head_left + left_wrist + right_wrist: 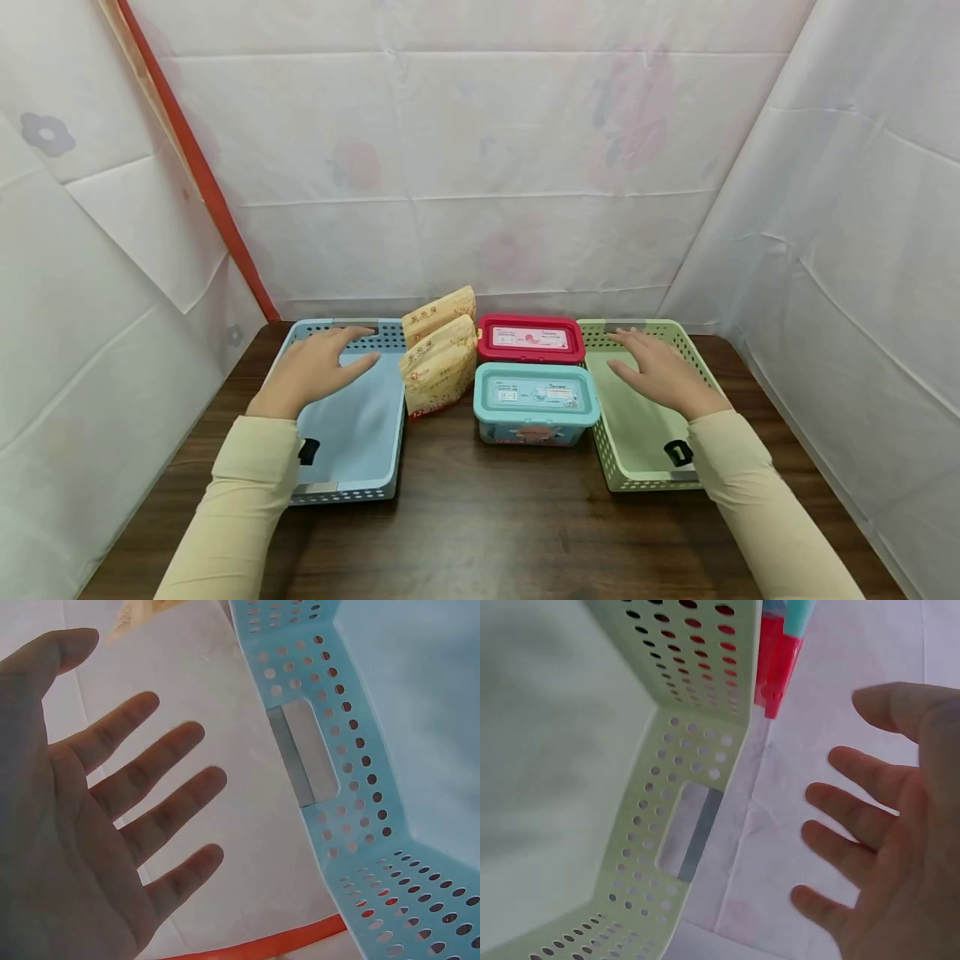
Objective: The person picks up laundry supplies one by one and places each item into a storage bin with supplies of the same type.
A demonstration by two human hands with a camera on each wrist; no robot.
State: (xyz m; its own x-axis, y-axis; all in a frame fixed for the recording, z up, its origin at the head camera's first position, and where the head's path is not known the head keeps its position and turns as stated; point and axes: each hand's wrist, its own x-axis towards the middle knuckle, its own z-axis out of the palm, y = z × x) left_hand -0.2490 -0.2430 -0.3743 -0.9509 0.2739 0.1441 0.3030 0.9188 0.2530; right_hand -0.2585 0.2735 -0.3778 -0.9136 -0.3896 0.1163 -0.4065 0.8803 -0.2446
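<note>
My left hand (318,367) hovers over the blue basket (397,467), fingers spread and holding nothing. Over the green basket (615,471) is my right hand (663,371), its fingers apart and also without anything in them. Between the baskets, two yellow packets (441,367) lean at the left, one behind the other. To their right a red-lidded box (531,337) sits behind a teal-lidded box (536,400). In the left wrist view the hand (112,787) is apart from the blue rim, and in the right wrist view the hand (900,825) is apart from the green rim.
A dark wooden table (480,525) carries everything. White patterned sheeting (480,167) hangs at the back and along both sides, with a red strip (202,167) at the left. Black tags lie inside the baskets, the right one (678,452) marked 1.
</note>
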